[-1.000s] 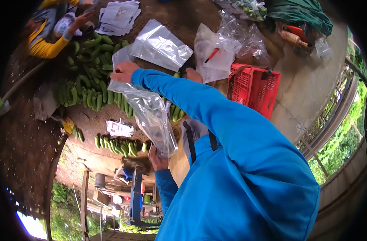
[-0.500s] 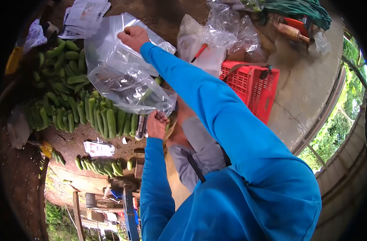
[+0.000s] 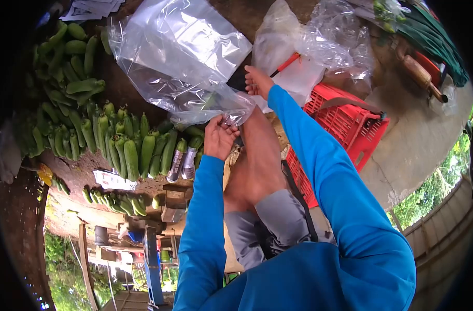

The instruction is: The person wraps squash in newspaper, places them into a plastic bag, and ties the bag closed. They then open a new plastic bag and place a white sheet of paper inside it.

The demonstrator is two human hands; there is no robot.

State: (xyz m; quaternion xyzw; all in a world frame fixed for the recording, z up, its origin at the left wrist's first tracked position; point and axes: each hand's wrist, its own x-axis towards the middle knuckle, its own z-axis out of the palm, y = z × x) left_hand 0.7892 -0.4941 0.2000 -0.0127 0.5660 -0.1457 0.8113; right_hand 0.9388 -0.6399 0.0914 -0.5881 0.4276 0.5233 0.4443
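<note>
A large clear plastic bag (image 3: 179,49) spreads over the upper middle of the view, its lower edge reaching my left hand (image 3: 220,137). The fingers of that hand are closed on this edge. My right hand (image 3: 257,82) is to the right of the bag, apart from it, with its fingers spread and nothing visible in them. Below and left of the bag lie rows of green cucumbers (image 3: 130,159). Two of them near my left hand are wrapped in printed paper (image 3: 188,165).
A red crate (image 3: 345,122) stands right of my legs. Beyond it are a red-handled tool (image 3: 288,62), crumpled clear plastic (image 3: 335,39) and a green cloth (image 3: 438,46). More cucumbers (image 3: 114,201) lie in a row farther left, near a wooden box (image 3: 173,202).
My right hand has let go of the bag's upper part and moved right and down. My left hand still holds the lower edge. The view has shifted, showing more of my legs.
</note>
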